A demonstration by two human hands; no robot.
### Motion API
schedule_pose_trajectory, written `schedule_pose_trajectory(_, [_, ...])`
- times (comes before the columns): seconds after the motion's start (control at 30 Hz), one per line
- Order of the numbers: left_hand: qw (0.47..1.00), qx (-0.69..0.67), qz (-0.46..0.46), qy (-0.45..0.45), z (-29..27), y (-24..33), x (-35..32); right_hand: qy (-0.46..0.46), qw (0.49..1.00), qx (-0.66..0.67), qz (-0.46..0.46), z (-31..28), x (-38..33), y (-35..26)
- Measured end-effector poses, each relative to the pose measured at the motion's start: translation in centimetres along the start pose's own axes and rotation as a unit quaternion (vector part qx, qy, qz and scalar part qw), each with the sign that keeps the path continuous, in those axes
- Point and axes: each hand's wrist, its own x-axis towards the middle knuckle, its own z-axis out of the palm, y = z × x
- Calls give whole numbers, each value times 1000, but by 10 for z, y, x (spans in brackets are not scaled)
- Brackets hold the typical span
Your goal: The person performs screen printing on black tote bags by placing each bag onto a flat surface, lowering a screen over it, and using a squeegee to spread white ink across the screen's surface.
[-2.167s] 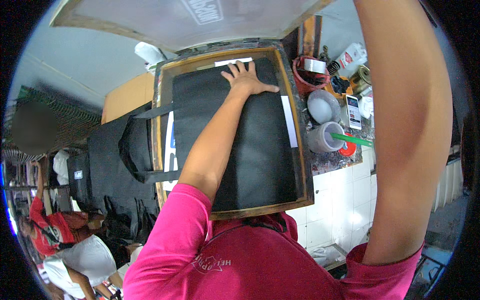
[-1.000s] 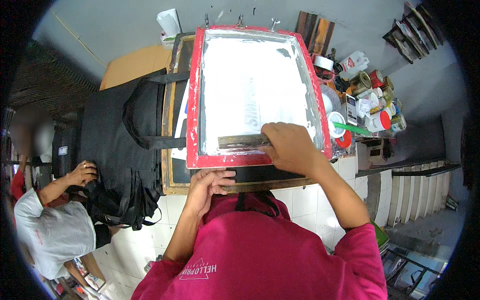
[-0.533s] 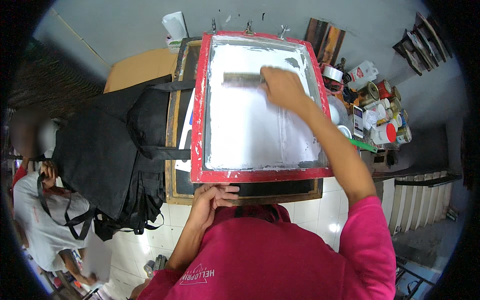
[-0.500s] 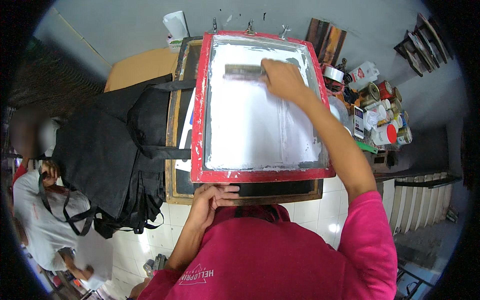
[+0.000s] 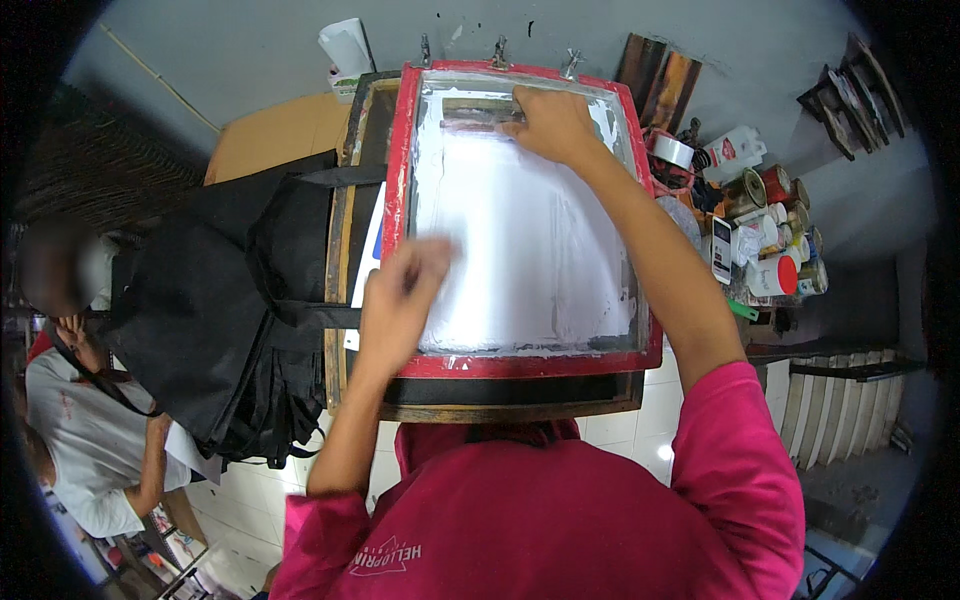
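A silk-screen printing frame with red edges [image 5: 500,367] lies in front of me, its pale mesh [image 5: 520,240] smeared with white ink. Near the far end of the mesh, my right hand [image 5: 552,122] grips a squeegee [image 5: 475,108]. My left hand [image 5: 405,300] is over the frame's left edge, and its fingers are smeared by motion. Beneath the frame is a wooden-edged board [image 5: 500,412] with a dark surface. Whether the left hand touches the red edge I cannot tell.
Black fabric bags [image 5: 210,290] lie in a pile to the left, their handles reaching the board. Cans and jars [image 5: 780,230] crowd the right side beside a phone [image 5: 721,250]. Metal clamps [image 5: 500,52] stand behind the frame. A person in white [image 5: 85,440] is at the far left.
The right hand and squeegee have moved farther away along the mesh. My left hand has risen from the board's near edge to the frame's left side.
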Motion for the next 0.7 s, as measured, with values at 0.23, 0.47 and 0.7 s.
schedule_pose_trajectory(0.23, [887, 335, 305, 86, -6, -12, 157, 36, 999, 5, -31, 11, -27, -17])
schedule_pose_trajectory(0.47, [910, 350, 222, 3, 1, -11, 121, 37, 999, 1, -33, 8, -75, -30])
schedule_pose_trajectory(0.7, [909, 349, 227, -6, 2, -14, 59, 0, 1000, 12, -26, -1, -132, -59])
